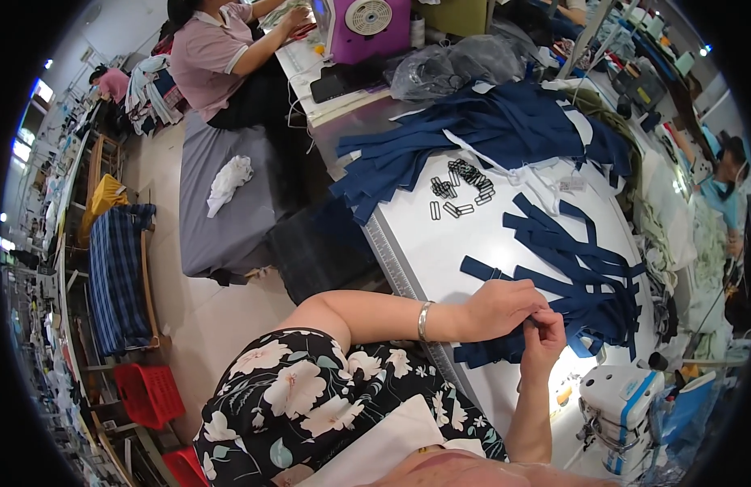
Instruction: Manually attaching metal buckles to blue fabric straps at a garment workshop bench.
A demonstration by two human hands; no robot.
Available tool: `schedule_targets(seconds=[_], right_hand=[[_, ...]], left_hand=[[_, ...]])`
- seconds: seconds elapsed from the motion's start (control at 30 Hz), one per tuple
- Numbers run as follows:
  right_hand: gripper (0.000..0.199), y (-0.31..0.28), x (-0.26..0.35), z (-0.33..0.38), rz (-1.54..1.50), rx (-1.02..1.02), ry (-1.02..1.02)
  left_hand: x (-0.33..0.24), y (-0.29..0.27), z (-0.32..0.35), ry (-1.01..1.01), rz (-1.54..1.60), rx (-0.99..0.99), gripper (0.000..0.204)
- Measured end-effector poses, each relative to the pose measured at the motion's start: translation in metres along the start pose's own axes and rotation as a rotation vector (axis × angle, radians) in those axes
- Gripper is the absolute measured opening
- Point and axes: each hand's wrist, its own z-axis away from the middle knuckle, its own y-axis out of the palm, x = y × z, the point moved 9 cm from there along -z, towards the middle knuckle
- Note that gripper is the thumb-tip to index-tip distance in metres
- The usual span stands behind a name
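Observation:
Over the pile of navy fabric strips, my two hands meet with fingertips nearly touching. My left hand, a silver bangle on its wrist, is closed in a pinch. My right hand pinches at the same spot, and a dark bit of navy strip shows between the fingers. Much of that piece is hidden by the hands. One navy strip end sticks out behind my left hand, with a thin dark line across it. Black slider buckles lie scattered farther back on the white table.
A larger heap of navy strips covers the table's far side, beside clear plastic bags. At the near right stands a white and blue sewing machine. A co-worker sits at a purple machine. Left is a grey-covered bench.

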Motion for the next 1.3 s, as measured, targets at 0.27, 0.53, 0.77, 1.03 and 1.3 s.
schedule_targets(seconds=[0.27, 0.53, 0.77, 1.03, 1.3], right_hand=[[0.013, -0.007, 0.012, 0.002, 0.079, -0.124, -0.087], [0.015, -0.007, 0.012, 0.007, 0.123, -0.123, -0.093], [0.01, -0.01, -0.006, -0.006, 0.011, -0.198, 0.097], [0.009, -0.024, -0.018, -0.004, -0.15, -0.236, 0.172], [0.008, -0.014, -0.018, -0.003, -0.157, -0.112, 0.228]], left_hand=[[0.02, 0.008, 0.015, -0.278, 0.156, 0.07, 0.008], [0.033, 0.015, 0.023, -0.355, 0.16, 0.108, 0.012], [0.065, 0.008, 0.032, -0.723, 0.533, 0.02, 0.012], [0.064, 0.024, 0.03, -0.867, 0.67, 0.092, 0.014], [0.062, 0.033, 0.036, -0.953, 0.813, 0.146, 0.014]])
